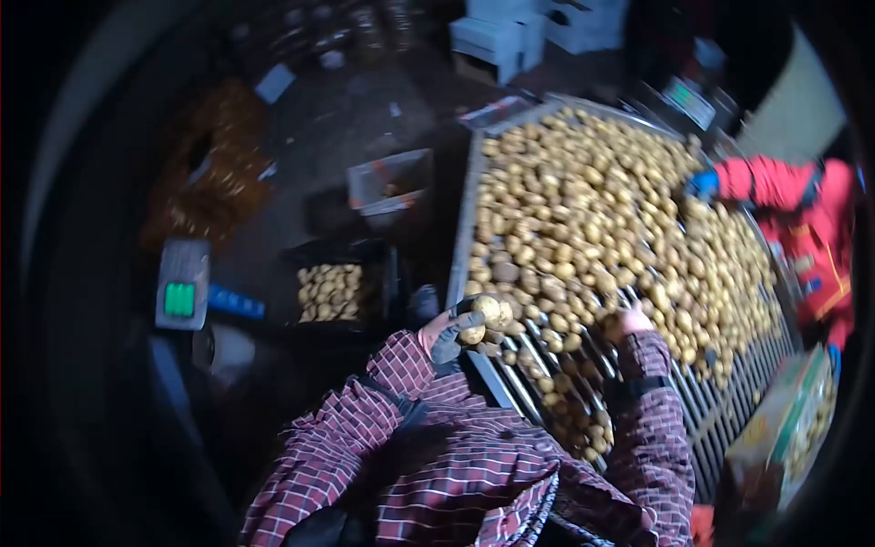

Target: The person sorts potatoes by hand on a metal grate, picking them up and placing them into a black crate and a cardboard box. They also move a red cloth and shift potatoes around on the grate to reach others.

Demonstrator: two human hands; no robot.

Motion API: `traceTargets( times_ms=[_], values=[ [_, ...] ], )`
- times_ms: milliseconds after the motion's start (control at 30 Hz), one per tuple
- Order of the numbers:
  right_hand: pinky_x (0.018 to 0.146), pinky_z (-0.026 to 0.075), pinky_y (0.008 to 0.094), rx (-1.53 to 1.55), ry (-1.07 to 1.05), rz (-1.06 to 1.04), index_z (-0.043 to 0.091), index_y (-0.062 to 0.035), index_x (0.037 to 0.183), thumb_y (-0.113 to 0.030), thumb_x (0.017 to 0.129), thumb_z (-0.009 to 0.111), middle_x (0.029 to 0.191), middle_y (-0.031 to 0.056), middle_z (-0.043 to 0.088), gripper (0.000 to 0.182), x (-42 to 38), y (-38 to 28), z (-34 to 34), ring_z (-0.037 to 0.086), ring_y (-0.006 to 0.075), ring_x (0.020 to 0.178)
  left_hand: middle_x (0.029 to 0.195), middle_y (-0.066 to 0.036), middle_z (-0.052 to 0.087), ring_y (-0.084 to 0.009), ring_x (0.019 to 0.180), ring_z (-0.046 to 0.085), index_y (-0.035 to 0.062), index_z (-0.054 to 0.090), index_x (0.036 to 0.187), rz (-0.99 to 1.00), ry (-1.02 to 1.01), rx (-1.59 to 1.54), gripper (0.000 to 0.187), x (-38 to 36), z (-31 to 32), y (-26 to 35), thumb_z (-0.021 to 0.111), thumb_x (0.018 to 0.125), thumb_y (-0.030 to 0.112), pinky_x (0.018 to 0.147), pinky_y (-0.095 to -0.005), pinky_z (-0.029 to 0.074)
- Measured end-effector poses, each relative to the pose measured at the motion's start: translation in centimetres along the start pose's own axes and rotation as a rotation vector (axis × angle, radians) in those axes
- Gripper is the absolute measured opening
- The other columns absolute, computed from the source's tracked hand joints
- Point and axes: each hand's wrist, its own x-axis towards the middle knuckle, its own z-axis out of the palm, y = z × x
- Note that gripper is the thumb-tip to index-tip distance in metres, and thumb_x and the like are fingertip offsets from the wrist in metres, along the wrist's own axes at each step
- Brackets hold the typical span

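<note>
My left hand [446, 338], in a dark glove, is closed around a few potatoes [491, 311] at the near left edge of the sorting table. My right hand [629, 321] reaches into the near side of a large heap of potatoes [583, 214]; its fingers are mostly hidden, so I cannot tell whether it grips one. Between my hands, several loose potatoes [551, 385] lie over the dark bars of the slatted table [725, 401]. More potatoes [595, 436] show lower down near my body.
A co-worker's blue-gloved hand [702, 185] touches the heap from the right. Left of the table stands a dark crate [390, 283] with potatoes in it, near a scale display [182, 284]. A bag of potatoes [786, 428] stands at the right; a pale bin [392, 180] sits farther back.
</note>
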Motion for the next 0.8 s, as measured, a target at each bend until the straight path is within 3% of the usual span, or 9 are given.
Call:
traceTargets(
  times_ms=[100, 267, 300, 367, 500, 633, 667, 733, 800],
  values=[
    [0.089, 0.048, 0.0424, -0.048, 0.011, -0.016, 0.056, -0.0073, 0.118, -0.026, 0.079, 0.061, 0.109, 0.0234, 0.059, 0.045, 0.5, 0.1, 0.2, 0.059, 0.0358, 0.103, 0.111, -0.009, 0.061, -0.0203, 0.091, 0.063, 0.0103, 0.051, 0.123, 0.205, 0.090, 0.045, 0.048, -3.1, -2.3, 1.0, 0.061, 0.087, 0.042, 0.060, -0.0281, 0.053],
    [0.091, 0.047, 0.0427, -0.099, 0.027, -0.023, 0.057, -0.0093, 0.120, -0.029, 0.075, 0.066, 0.115, 0.0250, 0.055, 0.050, 1.3, -0.7, 0.5, 0.058, 0.0363, 0.105, 0.114, -0.003, 0.058, -0.0223, 0.104, 0.060, 0.0188, 0.050, 0.125, 0.208, 0.221, -0.200, 0.043, -6.9, -6.4, 0.3, 0.058, 0.089, 0.042, 0.069, -0.0312, 0.052],
    [0.092, 0.047, 0.0428, -0.104, 0.026, -0.014, 0.057, -0.0097, 0.120, -0.030, 0.075, 0.066, 0.116, 0.0254, 0.054, 0.051, 1.3, -1.0, 0.6, 0.058, 0.0364, 0.106, 0.113, -0.005, 0.059, -0.0209, 0.104, 0.059, 0.0173, 0.053, 0.121, 0.327, 0.074, -0.186, 0.040, -7.9, -5.7, 1.5, 0.060, 0.088, 0.040, 0.077, -0.0350, 0.051],
    [0.093, 0.047, 0.0429, -0.106, 0.032, -0.001, 0.057, -0.0105, 0.121, -0.031, 0.073, 0.068, 0.119, 0.0260, 0.053, 0.053, 1.0, -1.1, 0.8, 0.057, 0.0366, 0.107, 0.120, -0.005, 0.057, -0.0284, 0.111, 0.058, 0.0191, 0.047, 0.129, 0.341, 0.238, -0.226, 0.046, -9.3, -8.5, 0.5, 0.059, 0.089, 0.040, 0.076, -0.0367, 0.051],
    [0.094, 0.046, 0.0431, -0.077, 0.045, 0.002, 0.058, -0.0121, 0.123, -0.033, 0.071, 0.071, 0.124, 0.0273, 0.050, 0.058, -0.3, -0.6, 1.4, 0.056, 0.0369, 0.109, 0.121, -0.009, 0.057, -0.0319, 0.113, 0.056, 0.0202, 0.045, 0.130, 0.440, 0.326, -0.353, 0.047, -12.0, -12.4, 0.2, 0.060, 0.088, 0.035, 0.080, -0.0413, 0.049],
    [0.096, 0.045, 0.0433, 0.013, 0.136, -0.061, 0.059, -0.0137, 0.124, -0.035, 0.068, 0.075, 0.128, 0.0286, 0.047, 0.062, -3.7, -0.7, 2.8, 0.055, 0.0373, 0.110, 0.112, -0.009, 0.060, -0.0297, 0.105, 0.058, 0.0114, 0.051, 0.123, 0.643, 0.488, -0.341, 0.042, -14.2, -15.7, 0.9, 0.059, 0.088, 0.034, 0.079, -0.0413, 0.049],
    [0.097, 0.045, 0.0427, 0.052, 0.220, -0.056, 0.062, -0.0159, 0.121, -0.039, 0.059, 0.082, 0.129, 0.0267, 0.045, 0.069, -5.4, -1.3, 2.7, 0.054, 0.0375, 0.112, 0.110, -0.010, 0.060, -0.0296, 0.104, 0.059, 0.0089, 0.052, 0.121, 0.672, 0.483, -0.384, 0.042, -14.8, -16.9, 1.3, 0.060, 0.088, 0.034, 0.078, -0.0409, 0.050],
    [0.091, 0.047, 0.0413, 0.168, 0.295, -0.198, 0.066, -0.0089, 0.110, -0.034, 0.061, 0.082, 0.115, 0.0226, 0.056, 0.057, -4.2, 1.5, 5.0, 0.058, 0.0355, 0.102, 0.108, -0.012, 0.060, -0.0282, 0.100, 0.059, 0.0065, 0.053, 0.119, 0.755, 0.456, -0.401, 0.042, -15.9, -19.9, 2.3, 0.061, 0.087, 0.033, 0.077, -0.0398, 0.052],
    [0.085, 0.049, 0.0386, 0.435, 0.308, -0.275, 0.067, -0.0046, 0.104, -0.027, 0.064, 0.081, 0.105, 0.0178, 0.061, 0.048, -3.9, 4.0, 6.2, 0.060, 0.0302, 0.095, 0.106, -0.012, 0.059, -0.0250, 0.097, 0.059, 0.0072, 0.053, 0.118, 0.816, 0.613, -0.351, 0.040, -16.4, -21.6, 3.6, 0.064, 0.087, 0.030, 0.076, -0.0383, 0.053]
  ],
)
